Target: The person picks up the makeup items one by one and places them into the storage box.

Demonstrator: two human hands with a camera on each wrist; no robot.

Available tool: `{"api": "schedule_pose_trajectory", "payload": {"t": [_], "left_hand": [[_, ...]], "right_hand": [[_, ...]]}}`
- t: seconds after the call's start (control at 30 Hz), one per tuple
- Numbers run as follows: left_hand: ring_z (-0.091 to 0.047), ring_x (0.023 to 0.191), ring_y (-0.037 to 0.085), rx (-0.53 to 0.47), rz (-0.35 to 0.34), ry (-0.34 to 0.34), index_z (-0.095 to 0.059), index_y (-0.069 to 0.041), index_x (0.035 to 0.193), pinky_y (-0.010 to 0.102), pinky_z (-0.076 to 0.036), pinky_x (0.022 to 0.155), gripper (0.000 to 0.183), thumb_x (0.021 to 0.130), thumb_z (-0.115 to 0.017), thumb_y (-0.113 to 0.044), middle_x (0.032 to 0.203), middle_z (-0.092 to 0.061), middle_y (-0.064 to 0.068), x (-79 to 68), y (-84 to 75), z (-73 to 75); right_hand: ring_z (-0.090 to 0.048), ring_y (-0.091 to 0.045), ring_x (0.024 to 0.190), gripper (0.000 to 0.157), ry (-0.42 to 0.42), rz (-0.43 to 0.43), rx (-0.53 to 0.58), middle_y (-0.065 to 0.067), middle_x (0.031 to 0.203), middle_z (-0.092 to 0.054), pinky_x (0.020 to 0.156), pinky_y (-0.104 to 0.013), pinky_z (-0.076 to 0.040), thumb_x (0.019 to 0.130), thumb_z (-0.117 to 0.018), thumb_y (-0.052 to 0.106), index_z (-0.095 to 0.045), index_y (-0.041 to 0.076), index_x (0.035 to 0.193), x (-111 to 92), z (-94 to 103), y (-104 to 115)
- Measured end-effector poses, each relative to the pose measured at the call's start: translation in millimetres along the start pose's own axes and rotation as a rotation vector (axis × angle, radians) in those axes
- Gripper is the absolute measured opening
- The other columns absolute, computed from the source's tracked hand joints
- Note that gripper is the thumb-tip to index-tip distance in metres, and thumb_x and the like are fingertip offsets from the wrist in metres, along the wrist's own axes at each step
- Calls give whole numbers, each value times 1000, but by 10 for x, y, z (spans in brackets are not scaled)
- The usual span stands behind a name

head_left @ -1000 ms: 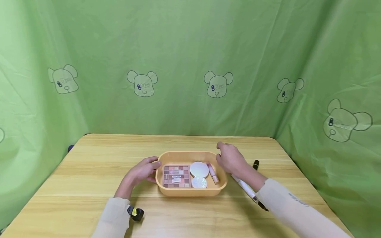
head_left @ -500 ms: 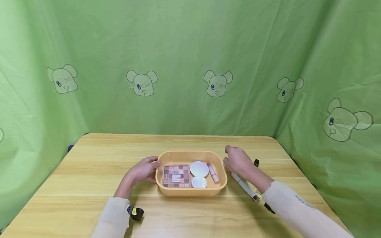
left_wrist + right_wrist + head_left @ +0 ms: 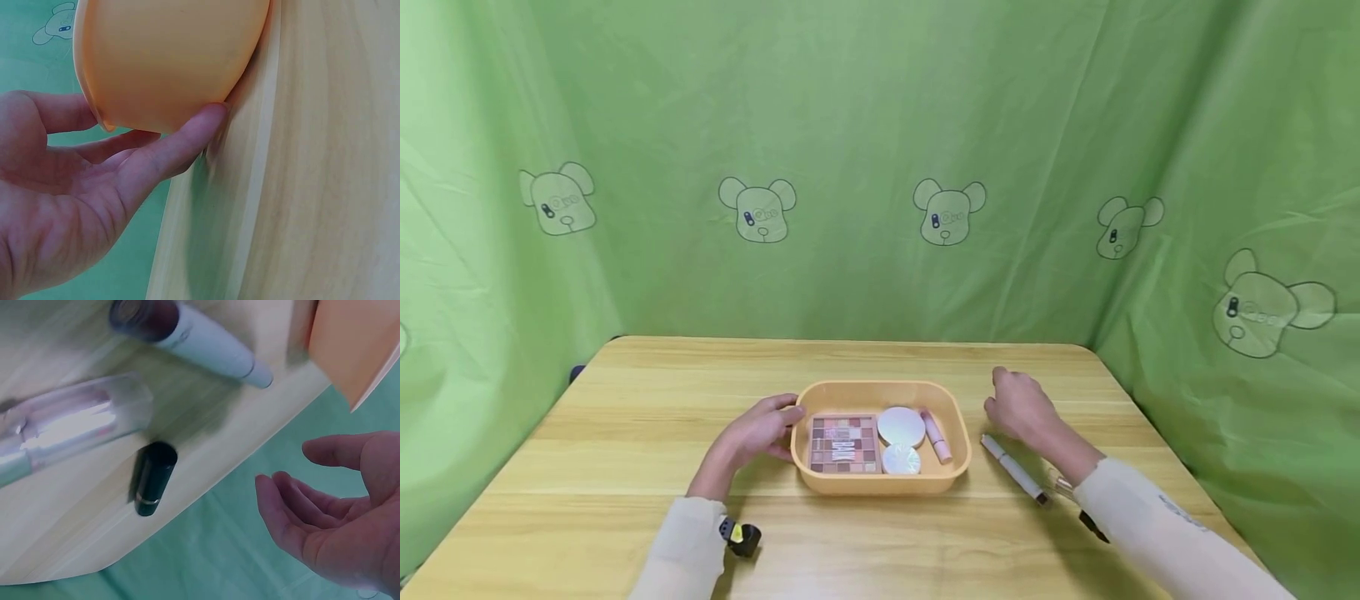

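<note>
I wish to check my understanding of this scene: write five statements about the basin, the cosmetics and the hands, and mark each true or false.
1. The left hand touches the orange plastic basin, while the right hand is apart from it. True.
2. An eyeshadow palette, two round compacts and a pink tube lie in the basin. True.
3. The right hand pinches the pink tube. False: it holds nothing.
4. A black tube is on the table, outside the basin. True.
5. The palette covers both compacts. False: it lies beside them.
</note>
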State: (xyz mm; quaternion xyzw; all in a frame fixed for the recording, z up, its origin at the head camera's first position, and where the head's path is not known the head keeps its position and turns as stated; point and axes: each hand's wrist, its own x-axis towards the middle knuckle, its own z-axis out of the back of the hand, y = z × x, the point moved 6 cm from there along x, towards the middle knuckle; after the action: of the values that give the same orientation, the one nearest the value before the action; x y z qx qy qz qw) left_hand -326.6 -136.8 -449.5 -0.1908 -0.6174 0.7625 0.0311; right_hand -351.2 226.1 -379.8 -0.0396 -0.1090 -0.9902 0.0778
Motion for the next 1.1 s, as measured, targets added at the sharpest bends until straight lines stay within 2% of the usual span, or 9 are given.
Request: {"api": "schedule_pose_trajectory", "payload": {"t": [0.1,0.2,0.37,0.57,0.63,0.73,0.87,0.97,1.1], "left_hand": [[-53,132,46,-2,-2,-3,-20,5,158,46,-65,83,62,108,-43,-22,151,-43,32,-2,-3,9],[-51,133,47,-3,-5,1,-19,6,158,46,-65,84,62,108,-43,-22,151,-42,33,-4,2,9],[-53,132,46,-10,-7,-5,-22,5,158,46,-65,83,61,108,-44,-22,150,-45,32,1,8,12],[-52,133,46,-17,-17,0,-24,5,157,46,-65,84,60,108,-44,-21,149,-45,31,12,19,7],[-52,133,46,-21,-18,-2,-25,5,157,46,-65,84,60,108,-44,-21,149,-46,31,13,19,7],[-53,132,45,-23,-18,-9,-24,6,157,46,-65,83,60,107,-44,-21,148,-47,31,14,20,5],[-57,128,43,-26,-16,-12,-23,6,157,47,-65,82,60,107,-44,-20,145,-49,31,20,27,3],[-59,126,43,-26,-13,-14,-22,6,158,46,-65,82,61,107,-44,-20,145,-50,31,24,26,3],[-58,127,43,-22,-9,-21,-22,6,158,46,-65,82,62,107,-45,-21,147,-48,31,27,23,6]], "right_hand": [[-64,-36,79,40,1,-20,-4,-35,105,-65,60,-43,-58,89,-56,6,-53,-18,122,33,28,-74],[-61,-33,75,46,19,-44,-11,-38,105,-63,58,-41,-55,89,-55,6,-50,-20,126,62,26,-167],[-63,-40,81,49,50,-80,-26,-38,101,-62,67,-50,-59,87,-56,7,-47,-22,125,108,6,-351],[-63,-44,88,52,94,-142,-25,-41,105,-60,73,-54,-59,86,-54,7,-45,-24,126,131,-70,-601],[-62,-42,86,49,109,-157,-24,-39,102,-60,74,-53,-59,86,-54,8,-47,-23,123,132,-91,-658],[-59,-36,78,33,124,-170,-24,-30,88,-62,69,-48,-58,84,-54,8,-55,-17,105,133,-116,-721],[-56,-31,70,13,142,-188,-29,-20,76,-59,60,-38,-53,84,-53,8,-56,-4,82,125,-151,-770],[-56,-30,68,13,178,-212,-32,-20,76,-58,57,-34,-50,84,-53,9,-55,-3,81,117,-192,-796],[-57,-31,72,22,226,-234,-45,-24,81,-57,60,-34,-51,86,-51,9,-53,-11,93,115,-247,-817]]}}
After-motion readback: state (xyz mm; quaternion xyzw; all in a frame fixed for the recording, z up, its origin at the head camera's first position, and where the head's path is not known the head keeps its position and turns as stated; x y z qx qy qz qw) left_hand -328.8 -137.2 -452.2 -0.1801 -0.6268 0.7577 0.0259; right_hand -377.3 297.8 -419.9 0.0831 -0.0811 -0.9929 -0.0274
